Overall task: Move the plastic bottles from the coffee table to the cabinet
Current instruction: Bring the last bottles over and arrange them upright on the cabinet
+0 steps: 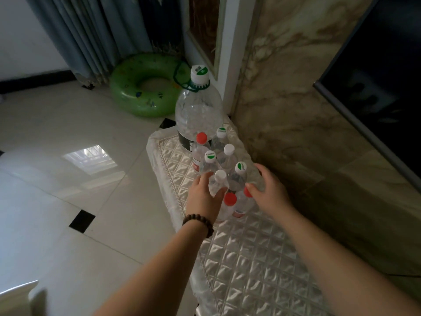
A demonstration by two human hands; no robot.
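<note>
both hands are reaching into a cluster of small bottles [224, 169] standing on the cabinet [250, 258], whose top is wearing a quilted shiny cover. the left hand [204, 196] is gripping a white-capped bottle [219, 182], thumb and fingers curling round its crinkled body. the right hand [268, 190] is lying against the near right side of the cluster, fingers curving round the clear plastic there and thumb sitting by a red cap [247, 191]; which bottle it is holding i cannot tell. another red-capped bottle [229, 201] is standing between the two wrists. the rest of the group, with green-and-white, white and red caps, is standing upright and touching, just in front of a big jug [198, 110] with a green handle. a beaded bracelet [197, 223] is sitting on the left wrist. a green swim ring [145, 87] is lying on the tiled floor [68, 133] by the curtain [91, 30]
</note>
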